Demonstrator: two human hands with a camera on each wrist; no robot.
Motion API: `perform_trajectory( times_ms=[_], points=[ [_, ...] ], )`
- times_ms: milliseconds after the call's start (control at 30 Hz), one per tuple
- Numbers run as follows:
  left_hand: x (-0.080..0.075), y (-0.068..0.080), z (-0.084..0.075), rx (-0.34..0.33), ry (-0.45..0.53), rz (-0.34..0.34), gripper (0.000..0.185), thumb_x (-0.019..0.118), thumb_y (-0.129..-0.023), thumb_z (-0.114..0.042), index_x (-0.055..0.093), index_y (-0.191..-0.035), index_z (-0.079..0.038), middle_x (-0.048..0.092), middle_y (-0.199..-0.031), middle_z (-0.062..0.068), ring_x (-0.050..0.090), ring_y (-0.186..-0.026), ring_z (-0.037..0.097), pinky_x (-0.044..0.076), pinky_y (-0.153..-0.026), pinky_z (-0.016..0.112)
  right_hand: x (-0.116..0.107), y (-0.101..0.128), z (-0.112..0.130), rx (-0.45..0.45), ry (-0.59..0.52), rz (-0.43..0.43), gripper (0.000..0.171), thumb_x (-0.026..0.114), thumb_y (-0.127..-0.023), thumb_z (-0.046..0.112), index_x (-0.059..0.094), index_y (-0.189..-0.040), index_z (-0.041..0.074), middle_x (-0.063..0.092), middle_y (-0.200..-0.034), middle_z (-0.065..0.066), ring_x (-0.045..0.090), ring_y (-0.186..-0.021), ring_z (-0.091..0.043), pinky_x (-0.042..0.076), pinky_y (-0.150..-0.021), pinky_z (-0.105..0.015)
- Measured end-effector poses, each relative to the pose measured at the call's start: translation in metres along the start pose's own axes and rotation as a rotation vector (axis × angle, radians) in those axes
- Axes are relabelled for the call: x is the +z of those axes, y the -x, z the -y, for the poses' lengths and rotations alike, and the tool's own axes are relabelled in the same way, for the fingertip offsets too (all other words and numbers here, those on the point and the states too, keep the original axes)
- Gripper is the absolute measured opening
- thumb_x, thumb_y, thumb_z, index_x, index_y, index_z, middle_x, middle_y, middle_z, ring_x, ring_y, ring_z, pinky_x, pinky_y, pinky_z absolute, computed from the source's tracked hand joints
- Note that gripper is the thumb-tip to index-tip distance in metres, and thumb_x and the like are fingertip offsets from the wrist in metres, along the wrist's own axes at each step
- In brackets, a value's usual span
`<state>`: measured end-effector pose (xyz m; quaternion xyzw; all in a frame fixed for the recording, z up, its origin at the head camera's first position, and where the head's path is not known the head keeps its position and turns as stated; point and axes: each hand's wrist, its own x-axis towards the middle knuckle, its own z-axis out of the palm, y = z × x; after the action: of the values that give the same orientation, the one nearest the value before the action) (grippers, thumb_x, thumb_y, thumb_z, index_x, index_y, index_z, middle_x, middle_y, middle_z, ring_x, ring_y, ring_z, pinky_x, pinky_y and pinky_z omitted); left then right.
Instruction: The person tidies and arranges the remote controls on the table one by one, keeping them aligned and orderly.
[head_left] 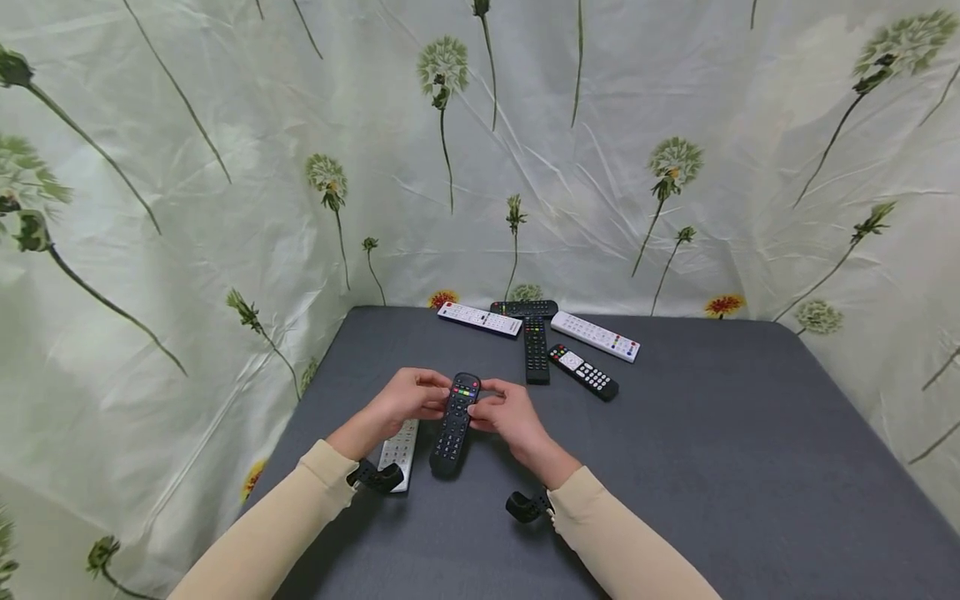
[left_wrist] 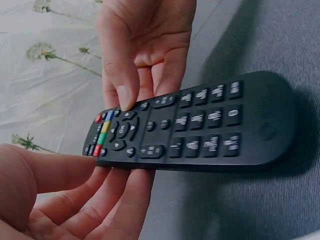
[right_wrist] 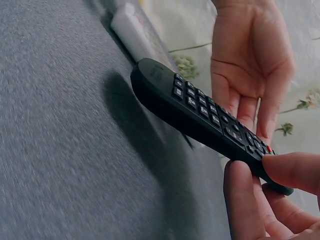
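A black remote control (head_left: 454, 425) with red, green, yellow and blue buttons is held between both hands, keys facing up. Its coloured-button end is lifted off the table, while the number-key end slants down close over the surface. My left hand (head_left: 411, 398) grips the left edge near the raised end, with the thumb (left_wrist: 65, 170) at the side and fingers underneath. From the opposite edge my right hand (head_left: 510, 417) pinches it, thumb (right_wrist: 292, 170) on the top face and fingers below. Partly covered by the left hand and wrist camera, a white remote control (head_left: 399, 454) lies on the table.
Toward the back of the dark grey table (head_left: 720, 450) lie several remotes: a white one (head_left: 480, 318), a black one (head_left: 525, 308), another black one (head_left: 536, 350), a white one (head_left: 596, 336) and a black one with white keys (head_left: 583, 372). A flower-print curtain (head_left: 570, 167) hangs behind.
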<state>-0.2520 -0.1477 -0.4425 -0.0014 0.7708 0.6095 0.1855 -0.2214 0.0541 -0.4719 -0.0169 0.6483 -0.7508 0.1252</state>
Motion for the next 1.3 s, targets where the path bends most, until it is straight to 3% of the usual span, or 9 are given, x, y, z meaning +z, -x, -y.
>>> perform_trajectory(
  times_ms=[133, 333, 600, 733, 1067, 1300],
  points=[
    [-0.008, -0.004, 0.003, -0.010, 0.007, -0.012, 0.022, 0.061, -0.100, -0.009, 0.069, -0.117, 0.003, 0.073, -0.095, 0.014, 0.071, -0.079, 0.020, 0.062, -0.074, 0.035, 0.007, -0.002, -0.005, 0.018, 0.025, 0.029, 0.049, 0.068, -0.088, -0.009, 0.055, -0.134, -0.008, 0.073, -0.092, -0.017, 0.072, -0.080, -0.019, 0.062, -0.076, -0.035],
    [-0.022, -0.018, 0.005, -0.026, -0.023, 0.053, 0.025, 0.059, -0.102, -0.011, 0.069, -0.121, 0.003, 0.072, -0.102, 0.016, 0.070, -0.082, 0.020, 0.061, -0.078, 0.036, 0.013, -0.006, -0.009, 0.026, 0.055, 0.036, 0.048, 0.067, -0.088, -0.009, 0.055, -0.135, -0.008, 0.073, -0.091, -0.016, 0.072, -0.079, -0.018, 0.062, -0.075, -0.034],
    [-0.039, -0.045, 0.000, 0.058, -0.144, 0.126, 0.026, 0.059, -0.103, -0.012, 0.069, -0.121, 0.004, 0.070, -0.102, 0.017, 0.069, -0.084, 0.020, 0.060, -0.082, 0.039, 0.017, -0.013, -0.012, 0.015, 0.100, 0.056, 0.052, 0.067, -0.088, -0.008, 0.052, -0.138, -0.009, 0.071, -0.094, -0.021, 0.069, -0.073, -0.016, 0.062, -0.073, -0.034],
    [-0.044, -0.054, 0.000, 0.066, -0.207, 0.173, 0.025, 0.060, -0.100, -0.011, 0.070, -0.120, 0.003, 0.071, -0.100, 0.016, 0.070, -0.084, 0.022, 0.060, -0.080, 0.039, 0.019, -0.017, -0.015, 0.033, 0.123, 0.070, 0.052, 0.067, -0.088, -0.009, 0.052, -0.138, -0.008, 0.071, -0.092, -0.019, 0.069, -0.070, -0.015, 0.062, -0.072, -0.034],
    [-0.058, -0.073, 0.005, 0.186, -0.343, 0.319, 0.025, 0.062, -0.100, -0.016, 0.075, -0.109, 0.003, 0.074, -0.092, 0.013, 0.071, -0.082, 0.026, 0.060, -0.075, 0.040, 0.022, -0.023, -0.018, 0.025, 0.192, 0.055, 0.052, 0.069, -0.088, -0.009, 0.054, -0.138, -0.007, 0.070, -0.089, -0.015, 0.070, -0.072, -0.017, 0.062, -0.070, -0.032],
    [-0.062, -0.078, 0.009, 0.154, -0.349, 0.335, 0.025, 0.063, -0.099, -0.019, 0.076, -0.106, 0.000, 0.075, -0.092, 0.014, 0.069, -0.081, 0.024, 0.058, -0.071, 0.035, 0.024, -0.025, -0.021, 0.007, 0.233, 0.037, 0.051, 0.071, -0.085, -0.009, 0.058, -0.134, -0.007, 0.072, -0.087, -0.015, 0.072, -0.072, -0.018, 0.062, -0.068, -0.032]
  ],
)
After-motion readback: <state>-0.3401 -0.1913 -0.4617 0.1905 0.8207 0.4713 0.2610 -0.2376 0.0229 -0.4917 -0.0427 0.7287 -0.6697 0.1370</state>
